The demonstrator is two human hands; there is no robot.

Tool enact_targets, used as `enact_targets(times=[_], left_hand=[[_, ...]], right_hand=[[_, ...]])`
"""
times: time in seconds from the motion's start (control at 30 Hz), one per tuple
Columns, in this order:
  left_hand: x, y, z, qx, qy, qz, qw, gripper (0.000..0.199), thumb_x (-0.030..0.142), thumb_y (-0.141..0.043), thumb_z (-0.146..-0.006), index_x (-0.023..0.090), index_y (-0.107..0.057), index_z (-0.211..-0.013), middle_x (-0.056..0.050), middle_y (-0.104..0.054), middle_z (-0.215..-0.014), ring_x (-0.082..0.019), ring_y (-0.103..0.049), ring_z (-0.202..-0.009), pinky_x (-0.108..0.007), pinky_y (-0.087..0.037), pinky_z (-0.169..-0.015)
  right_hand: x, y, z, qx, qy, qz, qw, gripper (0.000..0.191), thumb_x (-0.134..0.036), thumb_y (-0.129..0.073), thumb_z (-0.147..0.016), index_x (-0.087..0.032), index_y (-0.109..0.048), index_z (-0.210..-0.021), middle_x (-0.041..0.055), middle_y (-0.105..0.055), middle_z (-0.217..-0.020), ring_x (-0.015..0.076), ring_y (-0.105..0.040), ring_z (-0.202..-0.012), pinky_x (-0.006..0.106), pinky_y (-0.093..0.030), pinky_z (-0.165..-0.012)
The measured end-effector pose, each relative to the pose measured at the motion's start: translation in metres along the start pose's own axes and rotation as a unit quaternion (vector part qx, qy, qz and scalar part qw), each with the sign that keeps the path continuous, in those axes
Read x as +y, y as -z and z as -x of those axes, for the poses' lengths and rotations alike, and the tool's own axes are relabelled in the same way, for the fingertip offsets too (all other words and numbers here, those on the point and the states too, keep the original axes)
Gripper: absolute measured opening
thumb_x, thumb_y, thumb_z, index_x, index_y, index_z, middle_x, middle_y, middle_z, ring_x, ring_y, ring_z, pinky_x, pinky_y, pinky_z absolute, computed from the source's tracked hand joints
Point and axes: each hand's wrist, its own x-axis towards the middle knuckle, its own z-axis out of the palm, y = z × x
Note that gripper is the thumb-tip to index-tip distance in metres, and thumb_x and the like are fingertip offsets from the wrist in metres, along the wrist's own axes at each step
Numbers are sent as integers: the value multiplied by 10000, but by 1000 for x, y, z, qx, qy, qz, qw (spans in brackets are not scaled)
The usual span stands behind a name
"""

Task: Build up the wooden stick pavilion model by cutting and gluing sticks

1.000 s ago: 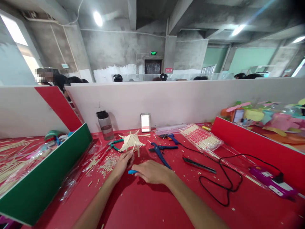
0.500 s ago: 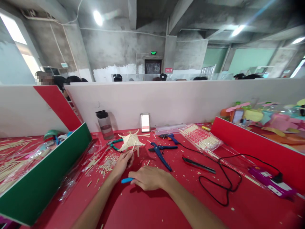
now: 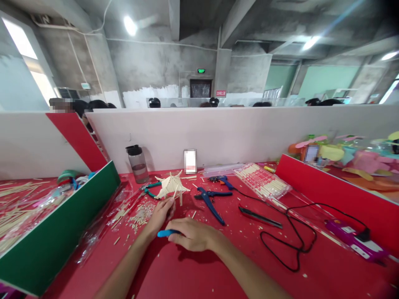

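Note:
My left hand (image 3: 162, 211) is closed, its fingertips pinching a thin wooden stick (image 3: 176, 191) that points up and away. Just beyond it lies a star-shaped piece built of pale wooden sticks (image 3: 171, 185). To the left of that piece are pliers with green handles (image 3: 152, 192). My right hand (image 3: 193, 234) is wrapped round a blue pen-shaped thing (image 3: 164, 233); only one rounded end shows, so its exact kind is unclear. Right of both hands lies a blue-handled cutter (image 3: 211, 207), with a blue glue gun (image 3: 222, 180) farther back.
Wood scraps (image 3: 141, 215) litter the red table. A water bottle (image 3: 137, 164) and a propped phone (image 3: 190, 161) stand by the white partition. Bundled sticks (image 3: 263, 179), a black utility knife (image 3: 262, 216) and a purple power strip (image 3: 355, 240) with a black cord lie right.
My right hand has turned slightly, and more of the blue pen-shaped thing shows. The left hand stays nearly in place with the stick. The whole view has shifted down a little.

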Motion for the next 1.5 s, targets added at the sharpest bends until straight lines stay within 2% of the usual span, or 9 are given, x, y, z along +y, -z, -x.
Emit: enact_targets(times=[0.1,0.2,0.3,0.43,0.5,0.57,0.77,1.13,1.5], left_hand=[[4,-1,1,36,-7,-25,999,421,571,-587,-802,200,-522,-612,36,-485,-548,-128,-419,-505,-261,-340,-480],[9,-2,4,67,-17,-37,997,359,521,-623,-778,199,-568,-630,15,-529,-569,-161,-480,-565,-272,-370,-507],[12,-3,7,42,-9,-29,999,379,525,-601,-806,197,-559,-620,27,-483,-519,-139,-424,-505,-256,-311,-460],[12,-4,8,10,9,-15,1000,438,572,-550,-846,192,-515,-630,49,-430,-518,-105,-333,-469,-236,-252,-452],[12,-4,8,6,9,-14,1000,456,590,-544,-845,192,-498,-626,54,-421,-526,-103,-331,-475,-233,-252,-456],[11,-5,8,5,6,-16,1000,460,595,-544,-842,193,-490,-625,58,-414,-528,-104,-330,-478,-232,-250,-456],[13,-7,10,23,11,-25,999,458,599,-542,-837,197,-488,-626,62,-410,-518,-107,-335,-477,-235,-261,-466],[11,-6,8,14,20,-27,999,452,603,-536,-842,196,-486,-650,65,-415,-530,-103,-329,-475,-231,-251,-462],[10,-6,10,17,22,-21,999,457,612,-540,-845,195,-479,-669,68,-410,-545,-99,-330,-491,-230,-250,-461]], right_hand=[[1,0,0,52,26,-76,995,157,-323,-498,-995,-207,-598,-962,11,-595,-955,148,-558,-900,253,-433,-855],[2,1,0,132,45,-157,978,219,-378,-499,-985,-196,-618,-955,25,-558,-989,154,-558,-937,276,-446,-892],[7,5,-1,224,32,-208,952,284,-443,-503,-969,-191,-630,-934,27,-572,-939,162,-568,-882,294,-465,-856],[20,9,-2,360,2,-250,899,241,-433,-596,-912,-195,-610,-880,3,-594,-801,149,-571,-725,264,-489,-703],[25,11,-2,421,-12,-226,879,207,-402,-636,-889,-197,-621,-862,11,-631,-805,160,-601,-751,272,-505,-724],[27,13,-2,451,-29,-181,873,175,-372,-634,-895,-198,-654,-889,33,-683,-865,180,-641,-824,296,-520,-793],[27,14,2,436,-45,-105,893,237,-317,-551,-940,-207,-685,-1101,77,-733,-1078,214,-693,-978,339,-545,-898],[34,11,1,421,-36,-46,905,261,-280,-566,-928,-223,-704,-1142,56,-744,-1131,205,-705,-1022,328,-547,-937],[35,10,0,420,-38,-42,906,272,-283,-573,-933,-232,-704,-1166,44,-745,-1134,197,-708,-1023,321,-547,-935]])
